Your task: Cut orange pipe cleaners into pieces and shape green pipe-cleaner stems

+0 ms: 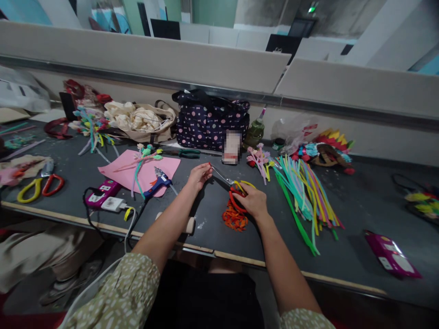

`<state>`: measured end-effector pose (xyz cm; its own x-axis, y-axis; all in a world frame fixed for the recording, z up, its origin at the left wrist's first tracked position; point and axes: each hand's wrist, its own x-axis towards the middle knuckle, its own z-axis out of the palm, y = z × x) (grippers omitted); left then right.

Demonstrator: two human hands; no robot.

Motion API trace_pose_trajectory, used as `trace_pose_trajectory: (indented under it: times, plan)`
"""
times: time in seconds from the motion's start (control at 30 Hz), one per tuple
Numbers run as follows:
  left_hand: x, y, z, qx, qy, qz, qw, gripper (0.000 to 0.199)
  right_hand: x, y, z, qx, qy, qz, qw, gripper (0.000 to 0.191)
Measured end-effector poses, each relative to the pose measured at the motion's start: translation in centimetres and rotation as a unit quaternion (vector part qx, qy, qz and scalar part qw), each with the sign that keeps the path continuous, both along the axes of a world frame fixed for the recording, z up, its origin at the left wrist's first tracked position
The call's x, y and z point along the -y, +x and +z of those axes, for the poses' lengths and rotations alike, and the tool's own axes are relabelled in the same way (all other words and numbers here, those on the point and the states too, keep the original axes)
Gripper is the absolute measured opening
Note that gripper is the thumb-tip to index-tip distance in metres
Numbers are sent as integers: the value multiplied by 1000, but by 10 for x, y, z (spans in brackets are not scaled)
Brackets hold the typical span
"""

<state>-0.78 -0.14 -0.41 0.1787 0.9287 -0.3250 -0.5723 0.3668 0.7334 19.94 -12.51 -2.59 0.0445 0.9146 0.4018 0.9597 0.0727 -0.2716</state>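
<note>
My right hand [253, 200] is wrapped round the red and yellow handles of a pair of scissors [236, 186], whose blades point up and left. At the blade tips, my left hand [200, 176] is pinched on a small red piece [209, 164]. Just below the scissor handles lies a pile of short orange-red pieces [235, 215] on the dark table [212, 237]. A bundle of long pipe cleaners [303, 192], green, teal, yellow and pink, rests to the right of my right hand.
A glue gun [158, 183] and pink sheet [118, 170] lie left, near a purple power strip [106, 194] and other scissors [40, 185]. Behind stand a dotted bag [209, 121], a phone [232, 147] and a green bottle [255, 131]. Another purple strip [393, 253] lies right.
</note>
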Motion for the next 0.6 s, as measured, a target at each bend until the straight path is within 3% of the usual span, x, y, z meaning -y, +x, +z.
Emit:
trace_pose_trajectory:
  times: [0.6]
  plan:
    - [2,0,5,6,-19,-13,1000,16,0,1,-1,-5,-1,11,1000,45]
